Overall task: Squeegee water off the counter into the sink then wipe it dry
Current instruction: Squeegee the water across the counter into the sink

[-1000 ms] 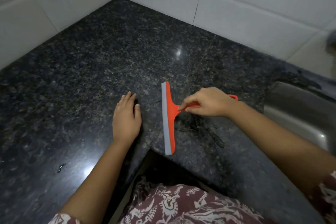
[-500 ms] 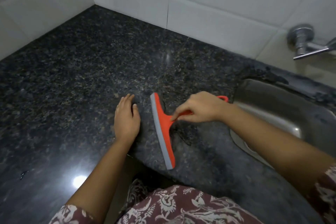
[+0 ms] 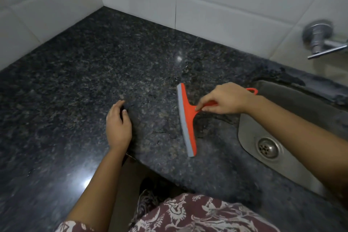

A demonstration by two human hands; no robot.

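The orange plastic squeegee with a grey rubber blade (image 3: 186, 120) lay blade-down on the dark speckled granite desk (image 3: 84, 81), just left of the stainless steel sink (image 3: 250, 137). Its handle was mostly hidden under the right hand (image 3: 224, 100); only the loop end showed beyond the wrist. The right grip was clenched on that handle, forefinger stretched toward the blade, forearm crossing over the sink. The left hand (image 3: 117, 124) rested palm-down on the desk, grip released, fingers loosely curled, well left of the blade. Water on the desk was hard to make out. The chrome wall tap (image 3: 320, 39), far right, was blurred and cut off by the frame edge.
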